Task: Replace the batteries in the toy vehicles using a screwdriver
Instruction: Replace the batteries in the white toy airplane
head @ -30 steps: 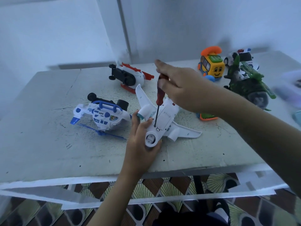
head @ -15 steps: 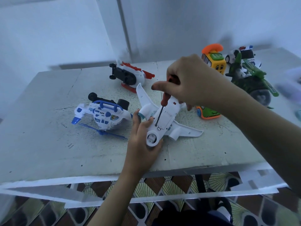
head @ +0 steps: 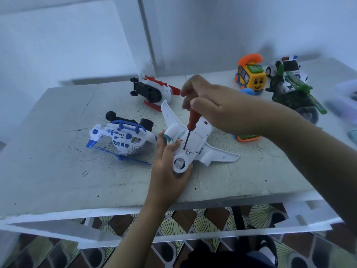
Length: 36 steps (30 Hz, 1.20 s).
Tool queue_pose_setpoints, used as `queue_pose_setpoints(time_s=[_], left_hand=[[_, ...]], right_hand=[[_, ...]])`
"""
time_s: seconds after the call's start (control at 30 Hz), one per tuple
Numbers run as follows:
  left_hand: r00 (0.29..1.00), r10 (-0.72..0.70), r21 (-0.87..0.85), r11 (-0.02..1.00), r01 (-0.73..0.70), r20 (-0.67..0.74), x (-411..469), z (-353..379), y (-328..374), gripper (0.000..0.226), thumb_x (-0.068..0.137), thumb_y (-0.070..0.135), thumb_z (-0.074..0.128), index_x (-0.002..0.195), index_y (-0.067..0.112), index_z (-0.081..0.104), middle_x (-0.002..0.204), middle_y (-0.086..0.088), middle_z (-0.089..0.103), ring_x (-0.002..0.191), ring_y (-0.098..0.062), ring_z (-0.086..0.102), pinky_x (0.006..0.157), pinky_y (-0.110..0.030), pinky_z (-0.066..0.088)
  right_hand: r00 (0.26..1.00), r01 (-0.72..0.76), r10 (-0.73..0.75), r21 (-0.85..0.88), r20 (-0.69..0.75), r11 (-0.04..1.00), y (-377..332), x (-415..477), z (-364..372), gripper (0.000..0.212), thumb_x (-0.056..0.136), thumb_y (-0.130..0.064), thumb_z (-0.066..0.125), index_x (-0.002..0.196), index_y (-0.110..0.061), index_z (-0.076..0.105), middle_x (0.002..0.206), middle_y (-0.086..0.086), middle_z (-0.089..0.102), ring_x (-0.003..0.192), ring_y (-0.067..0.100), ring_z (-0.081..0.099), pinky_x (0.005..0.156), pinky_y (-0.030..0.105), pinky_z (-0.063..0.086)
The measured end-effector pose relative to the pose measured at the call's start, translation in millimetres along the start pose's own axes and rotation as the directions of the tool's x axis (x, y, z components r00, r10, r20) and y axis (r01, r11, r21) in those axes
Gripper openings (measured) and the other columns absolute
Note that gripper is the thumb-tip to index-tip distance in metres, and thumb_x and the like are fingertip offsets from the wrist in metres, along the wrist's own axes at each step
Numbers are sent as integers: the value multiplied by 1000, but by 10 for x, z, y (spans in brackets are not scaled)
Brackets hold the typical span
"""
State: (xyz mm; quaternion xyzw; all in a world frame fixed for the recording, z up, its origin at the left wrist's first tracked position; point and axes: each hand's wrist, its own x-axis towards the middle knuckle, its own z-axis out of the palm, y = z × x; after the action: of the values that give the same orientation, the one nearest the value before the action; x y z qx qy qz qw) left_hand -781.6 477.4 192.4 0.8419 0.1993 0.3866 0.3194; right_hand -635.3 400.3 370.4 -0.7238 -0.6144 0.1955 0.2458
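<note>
A white toy airplane [head: 197, 144] lies belly-up in the middle of the table [head: 58, 171]. My left hand [head: 170, 167] grips its nose end, thumb on one side and fingers curled under the other. My right hand [head: 218, 107] holds a red-handled screwdriver [head: 190, 125] from above. Its dark tip stands on the airplane's underside panel, just above my left fingers.
A white and blue toy helicopter [head: 123, 138] lies left of the airplane, a red and white one [head: 154, 91] behind it. A yellow toy bus [head: 251, 76], a white car [head: 286, 67] and a green vehicle [head: 295, 95] stand at the back right. An orange-green toy [head: 248, 137] lies under my right wrist.
My right hand has turned on the screwdriver handle and shifted slightly; the tip stays on the airplane's underside. My left hand keeps the same grip on the nose.
</note>
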Motion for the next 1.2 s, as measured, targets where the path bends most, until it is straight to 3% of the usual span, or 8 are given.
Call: queue_pose_setpoints(time_s=[0.2,0.43,0.5,0.63,0.77,0.87,1.0,1.2], left_hand=[[1000,5,8,1000,-4,-14,-7,7,-8,49,79,33,62,122,18,45,152,-14,25,141,-31,32,106,-9,30],[1000,-30,35,999,30,-6,-3,8,-14,53,77,27,68,123,21,44,152,-26,27,143,-32,26,107,-8,27],[1000,-18,45,999,19,-9,7,13,-12,55,75,22,71,123,19,44,152,-27,28,143,-30,25,106,-6,26],[1000,-13,52,999,14,-3,13,17,-3,56,74,21,72,123,21,44,153,-24,27,141,-37,31,106,-19,35],[1000,-21,51,998,22,-11,9,-3,19,54,76,28,70,122,22,43,152,-23,29,140,-39,33,103,-27,40],[1000,-8,49,999,8,-11,21,5,-1,52,77,30,68,122,19,44,151,-21,31,139,-37,36,101,-8,32],[1000,-2,55,998,3,-22,13,1,-17,58,72,16,73,123,16,46,150,-24,32,141,-21,29,100,-3,27],[1000,-3,82,997,4,-9,5,-2,-34,59,68,-1,82,120,-3,54,148,-26,33,141,0,23,97,2,25]], right_hand=[[980,150,-145,24,-136,988,116,10,83,24,99,-26,47,97,-9,64,79,-4,72,71,13,67,71,35,51],[960,7,-45,-138,-276,990,250,51,67,62,96,-52,39,65,0,56,56,10,61,43,17,54,45,28,39],[962,-13,-26,-137,-273,990,282,26,46,57,89,-54,48,69,-2,60,53,5,54,41,10,43,45,25,32],[971,-2,26,105,-236,994,370,-75,-42,18,89,-23,62,86,-7,71,60,-5,64,45,1,56,47,14,45],[856,22,95,220,-508,975,522,-191,-81,17,88,-12,64,101,-10,73,74,-3,70,55,6,64,53,16,52],[791,-102,79,-3,-606,995,718,-288,-20,28,87,-17,65,115,-16,70,73,-5,68,52,1,56,52,14,45],[801,-233,-33,-363,-597,902,987,-461,266,29,85,-21,67,113,-19,72,77,9,69,65,28,62,53,27,43],[865,-247,5,-416,-503,875,1204,-676,665,34,78,-14,74,112,-8,71,73,10,65,57,32,60,46,28,44]])
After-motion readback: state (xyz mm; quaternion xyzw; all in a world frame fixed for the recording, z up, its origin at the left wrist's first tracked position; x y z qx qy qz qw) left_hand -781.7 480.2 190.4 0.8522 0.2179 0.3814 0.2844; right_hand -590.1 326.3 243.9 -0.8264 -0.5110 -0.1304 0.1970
